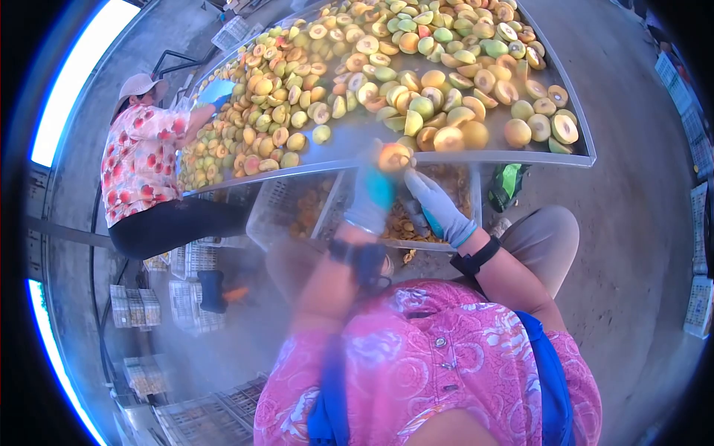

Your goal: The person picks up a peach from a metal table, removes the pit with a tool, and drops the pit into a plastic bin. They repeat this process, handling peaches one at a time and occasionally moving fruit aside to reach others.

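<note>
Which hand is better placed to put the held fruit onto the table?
Probably the left hand: it holds the fruit right at the table edge. The right hand is lower, over the crate.

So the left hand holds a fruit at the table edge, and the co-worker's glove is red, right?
No: the head view shows the co-worker's glove is blue, not red. The left hand does hold a fruit at the table edge.
</note>
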Demonstrator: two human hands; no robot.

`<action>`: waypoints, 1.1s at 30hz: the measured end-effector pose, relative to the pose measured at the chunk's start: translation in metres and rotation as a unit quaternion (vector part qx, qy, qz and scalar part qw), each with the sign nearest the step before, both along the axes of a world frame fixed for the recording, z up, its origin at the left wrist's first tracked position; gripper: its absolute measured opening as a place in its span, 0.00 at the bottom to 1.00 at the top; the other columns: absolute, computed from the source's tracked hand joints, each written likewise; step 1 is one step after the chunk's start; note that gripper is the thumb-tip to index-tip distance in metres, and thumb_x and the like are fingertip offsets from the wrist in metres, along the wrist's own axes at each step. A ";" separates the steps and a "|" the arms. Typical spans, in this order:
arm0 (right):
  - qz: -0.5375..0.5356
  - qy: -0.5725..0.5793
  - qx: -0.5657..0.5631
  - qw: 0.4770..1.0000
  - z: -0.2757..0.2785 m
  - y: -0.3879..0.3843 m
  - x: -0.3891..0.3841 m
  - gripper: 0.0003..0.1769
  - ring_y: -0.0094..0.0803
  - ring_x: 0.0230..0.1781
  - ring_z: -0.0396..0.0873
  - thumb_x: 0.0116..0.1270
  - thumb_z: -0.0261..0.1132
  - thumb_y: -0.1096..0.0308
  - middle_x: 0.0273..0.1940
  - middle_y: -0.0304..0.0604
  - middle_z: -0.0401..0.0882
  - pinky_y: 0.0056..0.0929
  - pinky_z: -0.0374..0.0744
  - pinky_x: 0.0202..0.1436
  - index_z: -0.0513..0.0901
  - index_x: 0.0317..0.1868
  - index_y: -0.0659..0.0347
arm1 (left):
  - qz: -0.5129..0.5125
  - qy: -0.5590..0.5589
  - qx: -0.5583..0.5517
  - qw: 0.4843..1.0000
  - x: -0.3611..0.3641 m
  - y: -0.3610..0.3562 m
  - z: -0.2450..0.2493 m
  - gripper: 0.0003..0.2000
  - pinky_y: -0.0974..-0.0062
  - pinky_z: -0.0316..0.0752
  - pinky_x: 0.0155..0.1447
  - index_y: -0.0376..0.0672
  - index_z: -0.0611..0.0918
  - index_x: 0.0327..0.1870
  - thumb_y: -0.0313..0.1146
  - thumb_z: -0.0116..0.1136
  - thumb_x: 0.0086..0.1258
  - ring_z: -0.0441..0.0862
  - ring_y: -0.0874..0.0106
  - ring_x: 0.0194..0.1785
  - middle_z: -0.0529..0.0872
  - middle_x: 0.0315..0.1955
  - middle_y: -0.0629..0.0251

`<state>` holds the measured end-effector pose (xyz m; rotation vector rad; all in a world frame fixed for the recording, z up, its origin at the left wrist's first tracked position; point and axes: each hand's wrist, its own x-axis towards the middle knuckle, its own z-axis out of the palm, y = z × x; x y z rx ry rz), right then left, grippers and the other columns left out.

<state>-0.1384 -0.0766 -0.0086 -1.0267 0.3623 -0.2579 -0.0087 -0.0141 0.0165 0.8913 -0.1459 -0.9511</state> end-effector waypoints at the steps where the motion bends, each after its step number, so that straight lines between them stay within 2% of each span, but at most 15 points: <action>1: 0.010 0.034 -0.010 0.999 0.002 -0.001 -0.003 0.25 0.17 0.39 0.70 0.75 0.52 0.50 0.43 0.31 0.75 0.20 0.73 0.43 0.77 0.57 0.64 | 0.020 -0.029 0.015 0.999 -0.008 0.000 0.006 0.21 0.64 0.83 0.41 0.36 0.74 0.48 0.49 0.50 0.74 0.83 0.60 0.37 0.82 0.37 0.51; 5: 0.024 0.045 0.007 0.999 0.004 -0.001 -0.006 0.25 0.16 0.34 0.69 0.75 0.53 0.50 0.39 0.29 0.75 0.18 0.72 0.37 0.77 0.57 0.64 | 0.048 -0.046 0.021 0.998 -0.018 0.002 0.008 0.21 0.63 0.82 0.45 0.36 0.73 0.50 0.48 0.47 0.75 0.83 0.58 0.40 0.82 0.38 0.50; 8: 0.018 0.029 0.020 0.999 0.004 0.001 -0.007 0.24 0.14 0.30 0.68 0.75 0.53 0.51 0.36 0.28 0.74 0.17 0.70 0.32 0.77 0.56 0.63 | 0.009 -0.087 0.010 0.996 -0.017 0.007 0.004 0.20 0.61 0.81 0.49 0.36 0.73 0.51 0.47 0.44 0.76 0.82 0.57 0.42 0.82 0.39 0.49; 10: 0.025 0.000 0.013 1.000 0.001 0.002 -0.008 0.23 0.15 0.33 0.68 0.76 0.53 0.51 0.38 0.29 0.75 0.18 0.71 0.35 0.77 0.56 0.62 | 0.003 -0.074 -0.017 0.997 -0.012 0.009 -0.005 0.20 0.60 0.80 0.54 0.36 0.76 0.55 0.45 0.47 0.74 0.83 0.54 0.47 0.83 0.45 0.48; 13: -0.001 -0.005 -0.001 1.000 0.003 0.006 -0.007 0.23 0.17 0.37 0.70 0.76 0.53 0.51 0.41 0.31 0.75 0.19 0.72 0.41 0.77 0.55 0.62 | -0.015 -0.080 -0.051 0.995 -0.009 0.011 -0.012 0.20 0.59 0.80 0.55 0.36 0.76 0.54 0.44 0.45 0.74 0.83 0.53 0.47 0.83 0.46 0.47; 17: 0.024 0.021 -0.005 0.999 -0.001 0.002 -0.006 0.23 0.20 0.42 0.71 0.76 0.53 0.52 0.45 0.35 0.76 0.21 0.73 0.48 0.77 0.56 0.63 | -0.017 -0.071 -0.070 0.995 -0.012 0.011 -0.010 0.20 0.58 0.79 0.56 0.36 0.77 0.52 0.44 0.44 0.72 0.83 0.53 0.47 0.83 0.45 0.47; 19: 0.026 0.038 -0.037 0.998 0.001 0.004 -0.005 0.24 0.23 0.45 0.72 0.76 0.52 0.52 0.47 0.38 0.77 0.24 0.73 0.52 0.77 0.57 0.64 | 0.026 -0.137 -0.034 0.990 -0.016 0.009 -0.013 0.19 0.61 0.79 0.55 0.36 0.77 0.50 0.44 0.45 0.71 0.83 0.56 0.46 0.84 0.43 0.49; 20: 0.027 0.039 -0.036 0.998 0.001 0.005 -0.006 0.24 0.23 0.45 0.72 0.76 0.52 0.52 0.47 0.38 0.77 0.24 0.73 0.52 0.77 0.57 0.64 | 0.028 -0.136 -0.033 0.990 -0.018 0.010 -0.014 0.19 0.61 0.79 0.55 0.36 0.77 0.50 0.44 0.45 0.71 0.83 0.56 0.46 0.84 0.43 0.49; 22: 0.029 0.044 -0.096 0.994 0.002 0.008 -0.008 0.24 0.25 0.46 0.73 0.76 0.50 0.51 0.48 0.39 0.78 0.26 0.73 0.54 0.76 0.56 0.65 | 0.019 -0.276 -0.039 0.960 -0.021 0.012 -0.012 0.19 0.65 0.80 0.54 0.35 0.77 0.47 0.44 0.45 0.71 0.83 0.59 0.44 0.84 0.41 0.52; 26: 0.046 0.046 -0.081 0.995 0.012 0.006 -0.012 0.25 0.26 0.47 0.73 0.77 0.49 0.51 0.48 0.40 0.78 0.27 0.72 0.56 0.76 0.57 0.65 | 0.045 -0.244 0.009 0.969 -0.025 0.012 -0.005 0.18 0.66 0.80 0.53 0.35 0.78 0.45 0.42 0.46 0.70 0.84 0.62 0.43 0.84 0.38 0.55; 28: 0.082 0.009 -0.053 0.995 0.013 0.003 -0.015 0.26 0.25 0.46 0.73 0.77 0.49 0.50 0.48 0.40 0.78 0.26 0.74 0.53 0.75 0.57 0.65 | 0.007 -0.319 -0.015 0.948 -0.024 0.011 -0.002 0.16 0.71 0.79 0.48 0.37 0.77 0.44 0.44 0.48 0.76 0.80 0.69 0.42 0.81 0.38 0.59; 29: 0.082 0.009 -0.052 0.995 0.016 0.001 -0.016 0.26 0.25 0.46 0.73 0.77 0.49 0.50 0.48 0.40 0.78 0.26 0.74 0.53 0.75 0.57 0.65 | 0.006 -0.319 -0.014 0.948 -0.023 0.012 -0.001 0.16 0.71 0.79 0.48 0.37 0.77 0.44 0.44 0.48 0.76 0.80 0.69 0.42 0.81 0.38 0.59; 31: 0.162 0.037 0.033 0.986 0.024 -0.001 -0.019 0.26 0.21 0.38 0.72 0.77 0.49 0.49 0.43 0.36 0.77 0.22 0.74 0.40 0.75 0.58 0.63 | 0.011 -0.056 0.027 0.998 -0.026 0.014 0.014 0.22 0.70 0.79 0.48 0.36 0.78 0.43 0.50 0.44 0.78 0.81 0.67 0.41 0.82 0.37 0.58; 32: 0.162 0.036 0.033 0.985 0.027 -0.001 -0.020 0.26 0.21 0.38 0.72 0.77 0.49 0.49 0.43 0.36 0.77 0.22 0.74 0.40 0.75 0.58 0.63 | 0.011 -0.056 0.027 0.998 -0.026 0.015 0.014 0.22 0.70 0.79 0.48 0.36 0.78 0.43 0.50 0.44 0.78 0.81 0.67 0.41 0.82 0.37 0.58; 33: 0.159 0.036 0.024 0.986 0.030 -0.001 -0.021 0.26 0.18 0.34 0.70 0.77 0.49 0.49 0.39 0.33 0.76 0.20 0.71 0.35 0.75 0.58 0.63 | 0.018 -0.089 0.059 0.994 -0.026 0.015 0.014 0.23 0.69 0.80 0.48 0.36 0.78 0.42 0.52 0.43 0.78 0.81 0.66 0.41 0.82 0.36 0.58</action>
